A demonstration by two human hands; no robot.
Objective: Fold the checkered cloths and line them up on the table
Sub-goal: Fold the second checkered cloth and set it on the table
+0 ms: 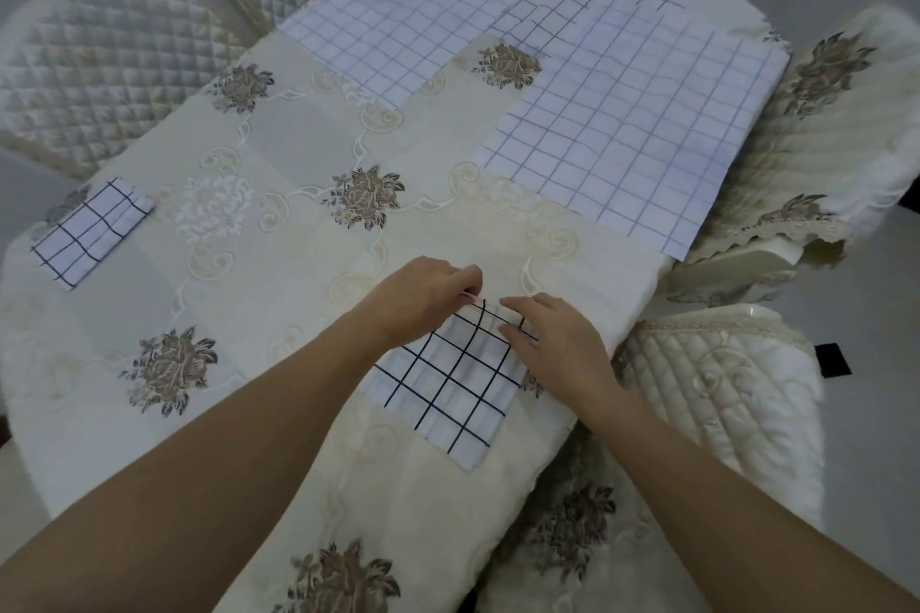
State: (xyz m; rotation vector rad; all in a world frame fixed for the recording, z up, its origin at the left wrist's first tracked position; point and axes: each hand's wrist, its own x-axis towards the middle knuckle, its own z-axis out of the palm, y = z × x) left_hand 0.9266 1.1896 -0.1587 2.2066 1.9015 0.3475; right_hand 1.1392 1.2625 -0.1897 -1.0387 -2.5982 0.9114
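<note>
The fingers (460,276) of the left hand (423,301) are curled and pinched on the far corner of a part-folded checkered cloth (448,393), and a sliver of its edge is lifted between them. The fingers (520,314) of the right hand (560,341) are laid nearly straight and pressed on the same cloth's far edge, with nothing gripped. Most of the view is filled by the table (298,149), which is draped in cream embroidered fabric dotted with brown flower motifs (368,197). It is ringed by quilted chairs (99,60), seen from 9 to 11 o'clock and again from 2 to 5 o'clock. A first open cloth (393,25) is spread flat at 12 o'clock, and a second open cloth (642,129) at 2 o'clock reaches the table's edge. The two are joined at their far ends, and which one lies on top cannot be told. The part-folded checkered cloth is placed at 6 o'clock, near the table's near edge, beneath both hands. A small folded cloth (92,232), checked in darker lines, is set alone at 9 o'clock, well apart from the others.
</note>
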